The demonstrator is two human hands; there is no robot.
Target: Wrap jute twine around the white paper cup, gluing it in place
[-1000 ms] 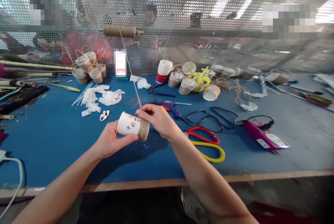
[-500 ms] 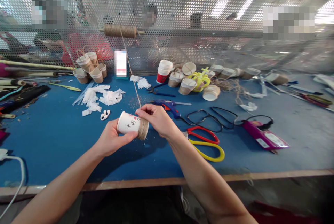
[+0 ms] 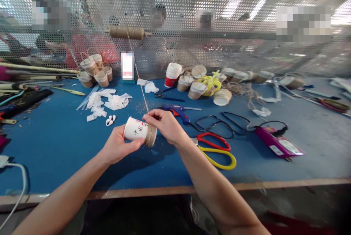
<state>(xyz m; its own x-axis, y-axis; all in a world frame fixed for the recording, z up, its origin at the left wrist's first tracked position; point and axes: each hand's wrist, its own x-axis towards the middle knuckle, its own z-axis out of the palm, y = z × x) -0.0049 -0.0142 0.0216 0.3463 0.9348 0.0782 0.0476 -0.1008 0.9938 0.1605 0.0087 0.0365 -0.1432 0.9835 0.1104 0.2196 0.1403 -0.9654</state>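
Observation:
A white paper cup (image 3: 133, 129) with dark lettering and a red mark lies tilted on its side in the air above the table. My left hand (image 3: 117, 145) is wrapped round its rim end, thumb along the near side. Brown twine is wound in a band (image 3: 150, 135) round the cup's other end. My right hand (image 3: 162, 123) pinches the twine (image 3: 143, 98) where it meets the band. From there the strand runs taut up to a twine spool (image 3: 126, 33) on a rod at the mesh.
Scissors (image 3: 216, 151), a blue glue gun (image 3: 178, 112), its black cord and a purple box (image 3: 278, 141) lie right of my hands. Behind stand stacked cups (image 3: 173, 74), pliers (image 3: 170, 98) and twine-covered cups (image 3: 197, 89). White scraps (image 3: 117, 101) and small baskets (image 3: 94, 70) are at left.
The cup has turned slightly in my left hand, so its lettering sits a little differently. Both hands stay in nearly the same place, and the twine remains taut.

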